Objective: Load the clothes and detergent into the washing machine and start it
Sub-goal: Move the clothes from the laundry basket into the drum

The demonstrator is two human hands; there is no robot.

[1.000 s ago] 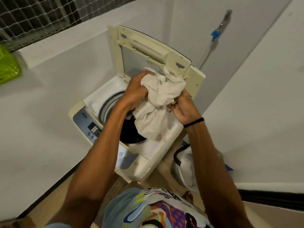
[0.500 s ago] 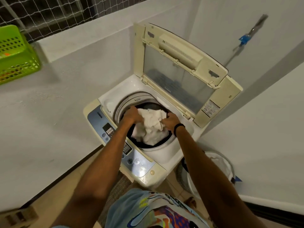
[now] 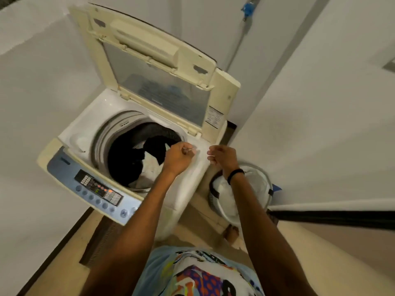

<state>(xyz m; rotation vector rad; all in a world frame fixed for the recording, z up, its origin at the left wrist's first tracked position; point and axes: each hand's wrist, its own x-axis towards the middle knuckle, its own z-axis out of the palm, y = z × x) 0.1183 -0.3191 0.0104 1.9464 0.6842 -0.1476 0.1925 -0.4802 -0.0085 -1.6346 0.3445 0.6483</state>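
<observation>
The top-loading washing machine stands with its lid raised. Inside the drum lie black clothes and a white cloth. My left hand hovers over the drum's right rim, fingers loosely curled, holding nothing I can make out. Just to its right, my right hand, with a black band on the wrist, hangs past the machine's right edge, also loosely curled and empty. No detergent is in view.
The blue control panel runs along the machine's front. A round laundry basket with white clothes stands on the floor to the machine's right, under my right arm. White walls close in on the left and right.
Both hands pushed the white cloth down into the drum, let go of it and rose out, moving to the right. The cloth now lies in the drum.
</observation>
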